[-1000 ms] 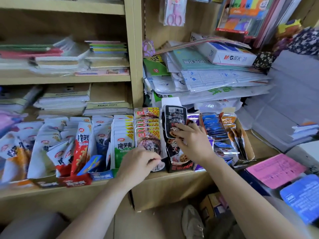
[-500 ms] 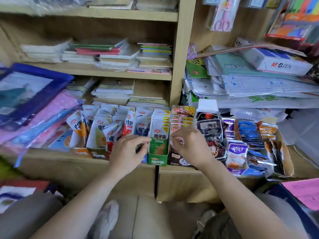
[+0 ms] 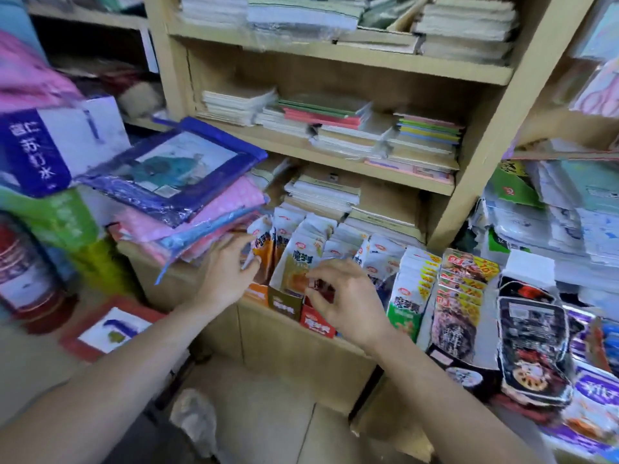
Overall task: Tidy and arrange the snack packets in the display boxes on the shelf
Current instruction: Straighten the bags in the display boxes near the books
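White-and-orange foil snack packet, leftmost in the cardboard display boxes, is pinched by the left hand; right hand curls at neighbouring brown-printed packets, grip unclear; tugging could spill packets forward or dislodge the overhanging pink plastic-wrapped stack.

One wide-angle head camera looks forward and down from close range at the shelf and its snack packets, with floor along the bottom edge.
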A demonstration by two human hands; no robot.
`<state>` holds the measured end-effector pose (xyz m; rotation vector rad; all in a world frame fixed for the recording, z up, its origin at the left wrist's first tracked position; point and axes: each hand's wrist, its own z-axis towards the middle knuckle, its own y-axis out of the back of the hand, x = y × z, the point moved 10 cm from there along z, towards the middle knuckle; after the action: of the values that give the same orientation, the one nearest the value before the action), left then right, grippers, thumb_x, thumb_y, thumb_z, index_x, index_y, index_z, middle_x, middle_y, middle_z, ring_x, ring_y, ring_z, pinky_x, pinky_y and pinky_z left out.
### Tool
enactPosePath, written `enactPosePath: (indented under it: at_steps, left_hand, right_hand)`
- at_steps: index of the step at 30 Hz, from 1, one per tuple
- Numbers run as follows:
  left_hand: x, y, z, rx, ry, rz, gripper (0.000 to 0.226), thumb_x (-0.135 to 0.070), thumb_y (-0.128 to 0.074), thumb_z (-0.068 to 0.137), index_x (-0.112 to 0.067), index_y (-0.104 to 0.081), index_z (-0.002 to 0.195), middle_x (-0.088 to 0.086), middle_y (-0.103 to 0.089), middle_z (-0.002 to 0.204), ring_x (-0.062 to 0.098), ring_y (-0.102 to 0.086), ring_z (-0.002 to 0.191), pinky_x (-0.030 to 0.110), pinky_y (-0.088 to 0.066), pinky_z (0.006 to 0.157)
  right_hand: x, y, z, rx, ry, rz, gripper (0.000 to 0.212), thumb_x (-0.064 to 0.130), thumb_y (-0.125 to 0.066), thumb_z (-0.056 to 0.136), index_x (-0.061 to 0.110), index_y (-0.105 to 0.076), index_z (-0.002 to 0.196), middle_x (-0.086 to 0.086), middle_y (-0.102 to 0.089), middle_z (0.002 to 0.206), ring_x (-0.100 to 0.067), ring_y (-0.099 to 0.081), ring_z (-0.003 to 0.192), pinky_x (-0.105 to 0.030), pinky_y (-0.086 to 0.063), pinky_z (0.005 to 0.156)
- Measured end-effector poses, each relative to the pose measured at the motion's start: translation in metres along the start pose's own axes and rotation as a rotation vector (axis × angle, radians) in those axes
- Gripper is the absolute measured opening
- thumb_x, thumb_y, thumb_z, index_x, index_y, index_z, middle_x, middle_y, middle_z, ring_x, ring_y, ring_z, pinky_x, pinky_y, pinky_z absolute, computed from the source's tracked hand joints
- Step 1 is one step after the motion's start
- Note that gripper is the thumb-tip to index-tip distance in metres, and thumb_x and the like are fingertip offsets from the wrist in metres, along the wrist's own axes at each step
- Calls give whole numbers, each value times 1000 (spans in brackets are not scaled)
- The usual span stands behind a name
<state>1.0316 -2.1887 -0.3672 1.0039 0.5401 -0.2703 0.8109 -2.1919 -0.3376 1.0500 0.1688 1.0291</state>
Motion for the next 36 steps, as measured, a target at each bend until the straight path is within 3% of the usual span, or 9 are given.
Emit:
enactPosePath:
  at_steps: [6, 12, 16, 19, 25, 28, 30, 33, 36]
  left_hand:
    - [37, -23, 39, 53, 158, -256, 57, -25, -73, 92, -14, -52, 144, 3, -59, 141, 22, -58, 125, 40, -46, 103]
    - [62, -35, 61, 45, 250, -427, 15, -29, -74, 90, -21, -77, 102, -1, -77, 94, 17, -71, 88, 38, -57, 80]
    - [72, -18, 63, -7, 285, -372, 4, -23, -76, 87, -21, -79, 88, -5, -69, 75, 17, -67, 77, 23, -37, 54]
    - [81, -1, 61, -92, 337, -392, 13, -19, -75, 86, -18, -80, 98, -2, -75, 88, 10, -62, 77, 15, -33, 55]
    - [78, 32, 57, -244, 273, -391, 9, -16, -73, 85, -16, -80, 91, -3, -72, 73, 16, -67, 72, 24, -48, 64]
    - [81, 38, 60, -263, 230, -386, 6, -15, -73, 85, -14, -78, 87, 2, -73, 73, 22, -68, 72, 36, -54, 68]
    - [82, 35, 63, -248, 196, -379, 5, -14, -73, 86, -13, -78, 87, 3, -73, 73, 25, -68, 72, 41, -55, 68]
    - [84, 27, 69, -200, 203, -423, 7, -16, -71, 89, -17, -78, 92, 0, -75, 78, 21, -70, 73, 44, -57, 71]
    - [84, 22, 74, -176, 217, -475, 13, -29, -66, 85, -23, -75, 93, -2, -76, 82, 23, -71, 77, 49, -58, 73]
  right_hand:
    - [-1, -38, 53, 170, -74, -213, 34, 34, -70, 88, 20, -70, 119, 2, -66, 124, -26, -52, 117, -45, -40, 98]
    - [-11, -78, 94, 313, -276, -138, 46, 38, -68, 91, 20, -63, 133, -4, -68, 127, -24, -62, 116, -38, -52, 97]
    - [-25, -91, 111, 318, -470, -114, 48, 40, -69, 90, 21, -60, 134, -1, -69, 122, -20, -64, 112, -32, -53, 89]
    - [-31, -94, 118, 243, -530, -137, 41, 42, -69, 88, 24, -64, 124, 0, -70, 115, -22, -63, 110, -32, -54, 84]
    - [-41, -109, 129, 254, -465, -368, 59, 68, -66, 78, 29, -65, 123, 0, -57, 126, -34, -39, 125, -46, -45, 97]
    - [-48, -113, 135, 210, -394, -314, 34, 50, -72, 81, 24, -70, 103, -3, -56, 116, -32, -40, 112, -40, -39, 94]
    - [-55, -107, 138, 159, -388, -156, 23, 41, -75, 83, 20, -67, 82, -2, -60, 92, -27, -45, 92, -35, -36, 81]
    - [-70, -92, 135, 55, -462, 140, 38, 36, -78, 85, 4, -61, 71, -6, -59, 61, -26, -54, 61, -33, -39, 56]
    - [-70, -62, 128, -111, -475, 294, 45, 29, -75, 89, 17, -45, 58, 1, -50, 46, -8, -53, 43, -26, -40, 46]
